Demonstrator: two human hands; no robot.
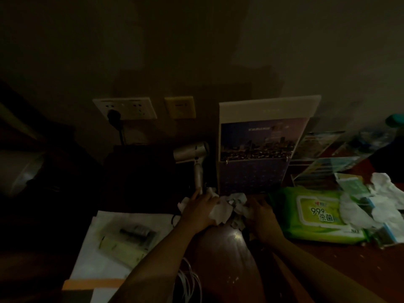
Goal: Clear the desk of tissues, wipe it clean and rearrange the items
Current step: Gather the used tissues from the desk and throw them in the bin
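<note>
The room is dim. On the dark wooden desk, both hands meet over a heap of crumpled white tissues in front of a standing calendar. My left hand grips a wad of tissue, fingers curled around it. My right hand closes on the tissue heap from the right. More crumpled tissues lie at the far right, partly over a green wet-wipe pack.
A silver hair dryer lies behind my left hand, below the wall sockets. The calendar leans on the wall. A white paper bag with small packets lies left; white cables trail near the front edge. Brochures stand at right.
</note>
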